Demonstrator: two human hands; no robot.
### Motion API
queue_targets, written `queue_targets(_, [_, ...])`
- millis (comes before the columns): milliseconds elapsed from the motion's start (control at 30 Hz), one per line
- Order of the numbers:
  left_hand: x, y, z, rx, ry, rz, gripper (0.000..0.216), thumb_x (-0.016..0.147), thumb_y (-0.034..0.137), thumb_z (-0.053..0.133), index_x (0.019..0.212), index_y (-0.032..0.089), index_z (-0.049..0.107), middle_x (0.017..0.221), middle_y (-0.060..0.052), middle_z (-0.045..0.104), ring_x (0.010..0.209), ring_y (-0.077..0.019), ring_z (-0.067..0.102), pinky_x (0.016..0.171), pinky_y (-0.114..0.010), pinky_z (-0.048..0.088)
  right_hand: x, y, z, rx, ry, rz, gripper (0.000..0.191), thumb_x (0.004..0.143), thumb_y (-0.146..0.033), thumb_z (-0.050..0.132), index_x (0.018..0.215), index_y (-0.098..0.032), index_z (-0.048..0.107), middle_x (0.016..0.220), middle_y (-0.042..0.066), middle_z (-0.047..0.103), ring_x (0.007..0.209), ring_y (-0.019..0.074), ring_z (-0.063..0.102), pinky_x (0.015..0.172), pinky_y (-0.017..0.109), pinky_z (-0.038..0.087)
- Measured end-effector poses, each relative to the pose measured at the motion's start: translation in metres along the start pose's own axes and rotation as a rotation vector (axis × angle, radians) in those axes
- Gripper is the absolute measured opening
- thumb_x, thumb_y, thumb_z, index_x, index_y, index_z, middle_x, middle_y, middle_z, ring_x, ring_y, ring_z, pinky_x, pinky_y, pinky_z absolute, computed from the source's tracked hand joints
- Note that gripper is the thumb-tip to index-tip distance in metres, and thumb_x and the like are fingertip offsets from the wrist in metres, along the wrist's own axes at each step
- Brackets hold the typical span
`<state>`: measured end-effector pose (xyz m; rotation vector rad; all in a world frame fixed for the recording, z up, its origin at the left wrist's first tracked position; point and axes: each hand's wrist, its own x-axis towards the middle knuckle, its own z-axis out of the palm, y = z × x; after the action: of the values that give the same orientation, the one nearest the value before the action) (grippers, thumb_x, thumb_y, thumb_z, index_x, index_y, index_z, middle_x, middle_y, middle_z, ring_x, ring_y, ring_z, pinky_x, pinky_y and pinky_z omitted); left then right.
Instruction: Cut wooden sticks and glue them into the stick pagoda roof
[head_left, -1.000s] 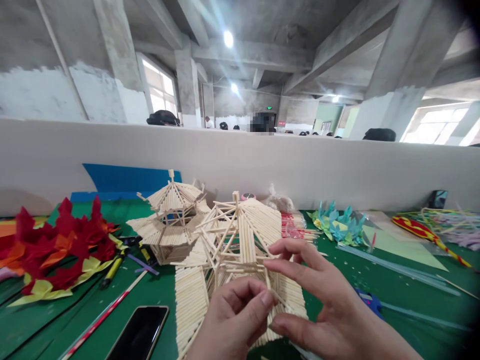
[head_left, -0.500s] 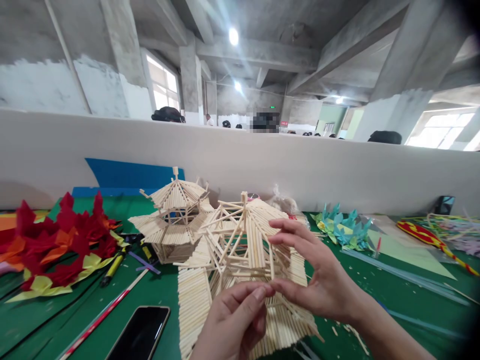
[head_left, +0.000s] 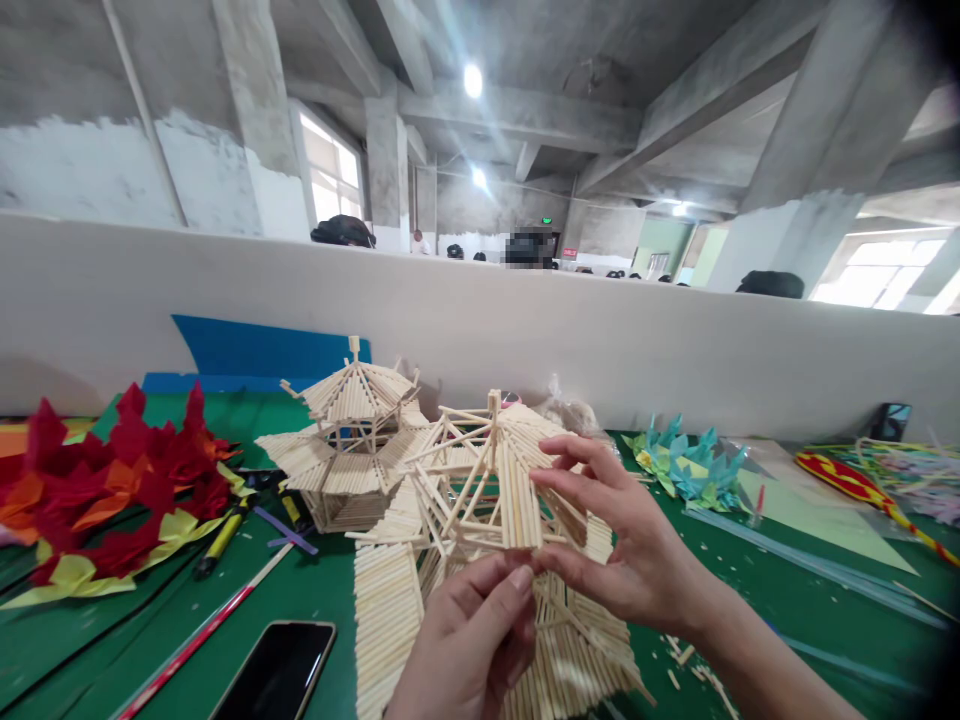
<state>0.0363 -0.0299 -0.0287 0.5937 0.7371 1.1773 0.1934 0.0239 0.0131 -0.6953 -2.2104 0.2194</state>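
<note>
At the middle of the green table (head_left: 750,590), directly before me, stands the front stick pavilion (head_left: 519,500), with a second stick pavilion (head_left: 352,430) behind it to the left, whose visible roofs are covered. I have the left hand (head_left: 480,625) closed in a pinch at the front eave of the upper roof; whether a stick end is between its fingertips I cannot tell. The right hand (head_left: 630,540) is loosely open, fingers curved beside the roof's right slope, thumb close to the left fingertips, with nothing visible in its grasp. Of the work itself, the lower roof shows slatted panels to the left and front, and the upper one carries slats at the front and right. Its left slopes are bare rods, so I judge those sections are what remains. Stick offcuts (head_left: 682,655) lie to the right.
</note>
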Motion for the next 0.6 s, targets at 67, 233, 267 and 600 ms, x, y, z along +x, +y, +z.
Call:
queue_targets(67, [-0.0003,0.0001,-0.0001,0.004,0.005,-0.006,0.019,0.062,0.029,0.073,0.075,0.016,0.069,0.048,0.005,0.048,0.042,-0.0020,0.035,0.043,-0.015,0.023,-0.0002,0.0003,0.0002,-0.006,0.004,0.000,0.046,0.072,-0.026,0.064,0.115,-0.019,0.051,0.125,0.009,0.038,0.114,0.0219,0.039,0.091,0.034,0.039])
queue_targets(233, [0.0000,0.0009,0.0002,0.001,-0.008,-0.015,0.021,0.060,0.030,0.075,0.074,0.016,0.069,0.048,0.004,0.050,0.042,-0.0021,0.038,0.043,-0.015,0.024,-0.0009,0.0014,0.0021,-0.014,0.012,0.002,0.046,0.072,-0.028,0.064,0.116,-0.020,0.050,0.123,0.009,0.039,0.116,0.0229,0.037,0.094,0.037,0.037])
queue_targets(267, [0.0003,0.0011,0.0002,-0.001,-0.016,-0.011,0.021,0.060,0.030,0.075,0.074,0.016,0.069,0.048,0.004,0.050,0.042,-0.0019,0.038,0.043,-0.015,0.023,-0.0009,0.0017,0.0023,-0.018,0.012,0.002,0.046,0.072,-0.029,0.064,0.116,-0.020,0.050,0.123,0.009,0.039,0.116,0.0230,0.037,0.095,0.037,0.036])
queue_targets(600, [-0.0001,0.0025,0.0010,0.002,-0.006,-0.002,0.023,0.059,0.030,0.076,0.075,0.015,0.069,0.048,0.005,0.050,0.042,-0.0017,0.037,0.044,-0.014,0.025,-0.0015,0.0018,0.0013,-0.033,0.008,0.004,0.047,0.073,-0.029,0.063,0.117,-0.021,0.049,0.124,0.008,0.039,0.117,0.0217,0.036,0.094,0.035,0.036])
